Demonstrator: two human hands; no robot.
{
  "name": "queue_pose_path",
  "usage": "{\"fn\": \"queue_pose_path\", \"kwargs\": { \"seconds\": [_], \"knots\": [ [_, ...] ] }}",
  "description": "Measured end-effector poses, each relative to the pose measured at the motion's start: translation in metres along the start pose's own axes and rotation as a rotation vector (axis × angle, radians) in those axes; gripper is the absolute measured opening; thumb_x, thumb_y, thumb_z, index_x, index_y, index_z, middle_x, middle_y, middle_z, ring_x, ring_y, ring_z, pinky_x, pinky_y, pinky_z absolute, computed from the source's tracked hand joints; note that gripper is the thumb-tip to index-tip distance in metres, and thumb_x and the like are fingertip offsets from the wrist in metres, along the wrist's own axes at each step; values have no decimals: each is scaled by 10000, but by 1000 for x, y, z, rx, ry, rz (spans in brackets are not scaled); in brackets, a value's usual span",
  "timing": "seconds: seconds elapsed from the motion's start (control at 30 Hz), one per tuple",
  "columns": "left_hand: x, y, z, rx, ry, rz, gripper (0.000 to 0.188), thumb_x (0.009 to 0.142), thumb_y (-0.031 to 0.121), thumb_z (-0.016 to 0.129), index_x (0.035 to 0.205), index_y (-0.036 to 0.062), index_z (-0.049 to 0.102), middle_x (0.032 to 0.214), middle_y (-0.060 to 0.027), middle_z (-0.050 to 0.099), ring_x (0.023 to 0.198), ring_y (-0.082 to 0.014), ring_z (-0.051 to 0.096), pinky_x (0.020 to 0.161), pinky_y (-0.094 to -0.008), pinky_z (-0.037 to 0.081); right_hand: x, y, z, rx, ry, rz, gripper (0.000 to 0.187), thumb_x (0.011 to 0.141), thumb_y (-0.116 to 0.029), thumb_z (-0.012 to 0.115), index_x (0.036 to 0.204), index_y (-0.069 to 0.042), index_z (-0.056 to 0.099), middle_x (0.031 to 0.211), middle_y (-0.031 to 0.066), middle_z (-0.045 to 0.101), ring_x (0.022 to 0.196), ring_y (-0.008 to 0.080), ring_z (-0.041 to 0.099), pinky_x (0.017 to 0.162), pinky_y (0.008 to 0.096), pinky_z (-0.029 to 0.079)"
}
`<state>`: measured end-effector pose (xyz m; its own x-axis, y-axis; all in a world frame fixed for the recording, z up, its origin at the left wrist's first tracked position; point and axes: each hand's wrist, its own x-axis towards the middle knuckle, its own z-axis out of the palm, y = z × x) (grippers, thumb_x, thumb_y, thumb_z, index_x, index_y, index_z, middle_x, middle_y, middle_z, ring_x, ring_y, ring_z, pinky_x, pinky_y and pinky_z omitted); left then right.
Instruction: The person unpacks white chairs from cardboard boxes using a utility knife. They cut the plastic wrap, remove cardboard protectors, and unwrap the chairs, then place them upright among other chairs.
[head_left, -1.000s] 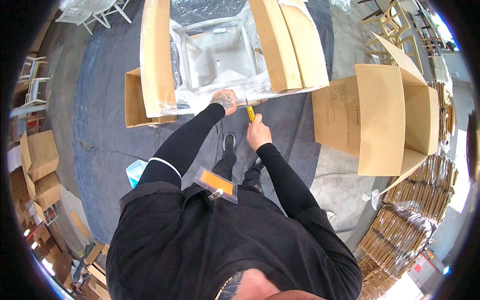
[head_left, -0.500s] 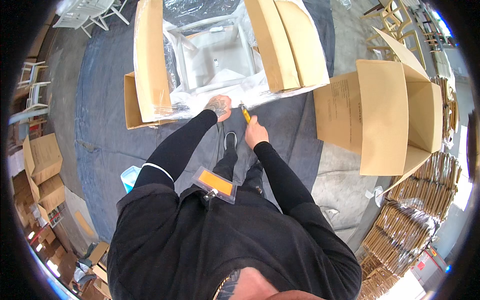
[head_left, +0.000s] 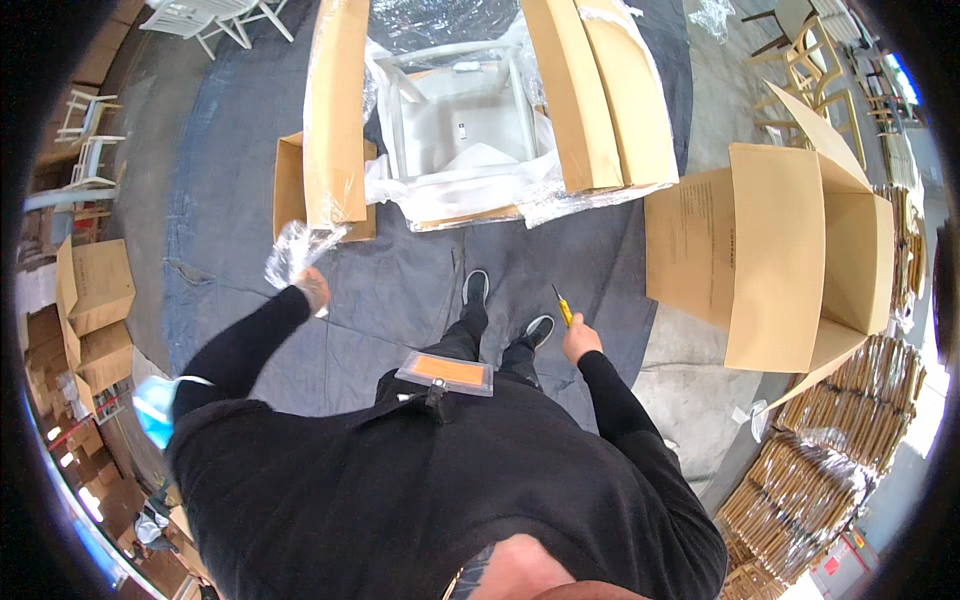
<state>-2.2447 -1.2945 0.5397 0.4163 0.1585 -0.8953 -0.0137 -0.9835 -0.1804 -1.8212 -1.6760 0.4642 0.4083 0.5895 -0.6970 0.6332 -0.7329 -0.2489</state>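
Ahead of me a grey-white chair (head_left: 462, 125) sits among cardboard packing pieces, with white foam sheet (head_left: 470, 187) around its near edge. Tall cardboard panels stand on both sides, the left panel (head_left: 336, 110) and the right panel (head_left: 580, 100), partly covered in clear film. My left hand (head_left: 315, 290) is closed on a bunch of clear plastic film (head_left: 292, 255), which stretches toward the foot of the left panel. Out to the right, my right hand (head_left: 580, 340) grips a yellow utility knife (head_left: 565, 310), its blade pointing forward, apart from the packing.
A large open carton (head_left: 775, 260) stands at right. Beyond it lie stacked film-wrapped brown bundles (head_left: 800, 490). A smaller cardboard box (head_left: 289, 190) is beside the left panel. Dark blue sheeting (head_left: 400, 300) covers the floor. White chairs (head_left: 215, 20) stand at far left, wooden ones (head_left: 815, 65) at far right.
My left hand has pulled left and back from the chair's near edge, bringing clear film with it. My right hand has drawn back and right with the knife. The foam edge looks less covered.
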Motion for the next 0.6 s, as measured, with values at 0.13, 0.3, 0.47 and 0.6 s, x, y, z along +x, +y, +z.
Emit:
{"fn": "queue_pose_path", "kwargs": {
  "seconds": [0.13, 0.3, 0.47, 0.6],
  "knots": [
    [-60, -81, -4, -154, -286, -252, 409, 763, 305, 683, 1095, 67, 663, 1120, -143, 674, 1060, -340, 628, 910, -480, 469, -19, 38, -13, -23, 53, -37, 238, 898, -129, 503, 1084, -2, 425, 897, 307, 669, 876, 473, 660, 776, 554, 512],
    [-83, -67, -32, -327, -635, -118, 820, 713, 443, 761, 1398, 100, 470, 1358, -150, 561, 1260, -341, 523, 1064, -423, 400, -39, 73, -3, 81, 129, 50, 280, 884, -126, 564, 1100, -23, 418, 911, 305, 665, 882, 470, 654, 771, 553, 511],
    [-18, 85, -41, -1166, 38, 88, 705, 812, 442, 688, 1390, 90, 491, 1121, -166, 687, 1052, -345, 650, 919, -413, 510, -50, 96, 28, 224, 151, 65, 345, 877, -145, 589, 1141, -11, 410, 925, 314, 654, 893, 487, 640, 787, 560, 503],
    [39, 167, -79, -1125, 213, 148, 626, 809, 392, 689, 1328, 74, 542, 1098, -174, 684, 1052, -340, 650, 921, -412, 510, -45, 100, 51, 271, 105, -16, 365, 874, -146, 591, 1157, -5, 408, 945, 322, 648, 923, 491, 629, 813, 560, 495]
  ]
}}
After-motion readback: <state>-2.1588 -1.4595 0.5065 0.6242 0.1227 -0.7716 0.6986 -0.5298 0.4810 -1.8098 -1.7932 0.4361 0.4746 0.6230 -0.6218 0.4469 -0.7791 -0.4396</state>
